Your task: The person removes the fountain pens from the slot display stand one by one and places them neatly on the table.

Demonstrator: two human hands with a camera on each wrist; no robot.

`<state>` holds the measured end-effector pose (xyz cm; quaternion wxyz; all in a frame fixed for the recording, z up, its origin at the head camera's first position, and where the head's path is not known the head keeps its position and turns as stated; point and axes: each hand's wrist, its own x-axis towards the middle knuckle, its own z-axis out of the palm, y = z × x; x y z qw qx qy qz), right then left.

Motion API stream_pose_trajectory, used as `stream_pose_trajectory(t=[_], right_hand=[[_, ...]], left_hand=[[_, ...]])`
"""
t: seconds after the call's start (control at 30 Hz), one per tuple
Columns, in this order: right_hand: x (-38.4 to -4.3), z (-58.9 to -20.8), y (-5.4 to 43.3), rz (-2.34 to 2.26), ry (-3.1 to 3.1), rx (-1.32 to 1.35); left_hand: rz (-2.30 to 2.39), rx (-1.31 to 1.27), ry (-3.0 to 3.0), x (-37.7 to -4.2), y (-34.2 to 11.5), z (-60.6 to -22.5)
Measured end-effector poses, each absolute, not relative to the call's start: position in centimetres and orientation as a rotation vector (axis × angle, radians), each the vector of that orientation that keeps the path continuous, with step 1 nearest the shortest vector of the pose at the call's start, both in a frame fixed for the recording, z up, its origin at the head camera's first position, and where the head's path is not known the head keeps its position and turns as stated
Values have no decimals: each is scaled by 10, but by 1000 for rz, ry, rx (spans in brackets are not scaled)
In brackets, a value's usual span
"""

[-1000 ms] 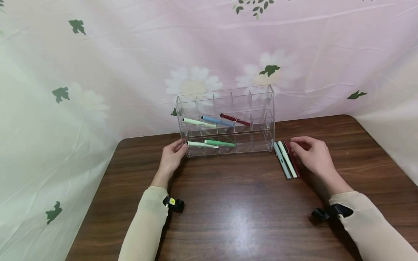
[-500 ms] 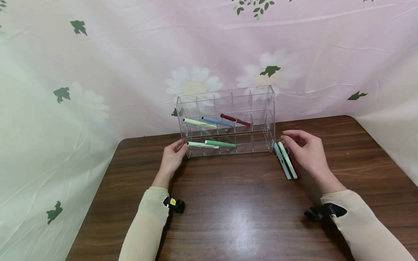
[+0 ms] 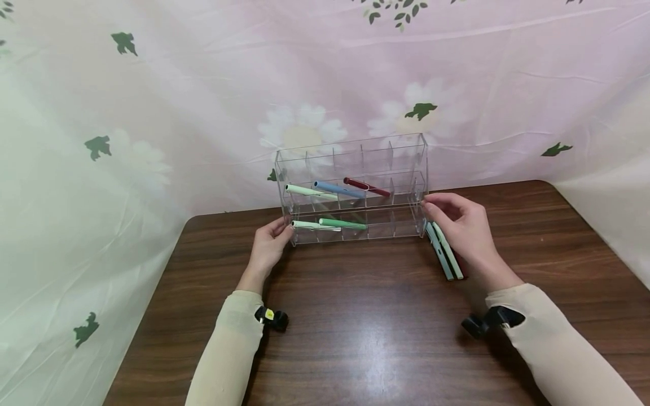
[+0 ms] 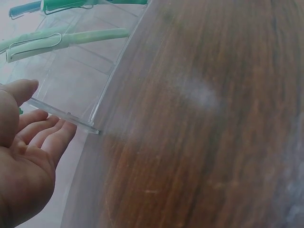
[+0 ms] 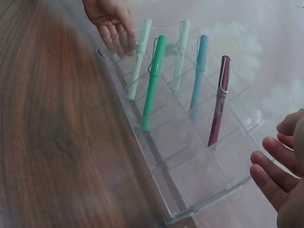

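A clear acrylic pen rack [image 3: 381, 231] with tiered compartments stands at the back of the table. Pens lean in it: a pale green pen [image 3: 311, 192], a blue pen [image 3: 339, 189] and a dark red pen [image 3: 367, 186] above, a whitish-green pen [image 5: 138, 66] and a green pen [image 5: 154, 83] below. My left hand [image 3: 268, 243] grips the rack's left side panel [image 4: 64, 114] between thumb and fingers. My right hand [image 3: 467, 228], its fingers loosely bent and apart, has its fingertips right by the rack's right side and holds nothing.
Beside the rack's right end, a grey-blue pen [image 3: 439, 252] and a pale green pen [image 3: 449, 251] lie on the wooden table [image 3: 355, 316]. A dark red pen is mostly hidden under my right hand. A floral cloth [image 3: 228, 113] hangs behind.
My right hand has moved left and away from me, from above the loose pens to the rack's right side. The left hand has kept its grip on the rack, which stays in place.
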<state>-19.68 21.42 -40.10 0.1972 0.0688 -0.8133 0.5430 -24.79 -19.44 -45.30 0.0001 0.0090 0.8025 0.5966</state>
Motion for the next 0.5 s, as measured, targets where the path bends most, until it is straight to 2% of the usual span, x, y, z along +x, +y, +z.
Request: stream_pose_trajectory(t=[0.5], right_hand=[[-215, -381, 190, 1440, -2327, 338]], left_hand=[[1868, 38, 2517, -247, -196, -454]])
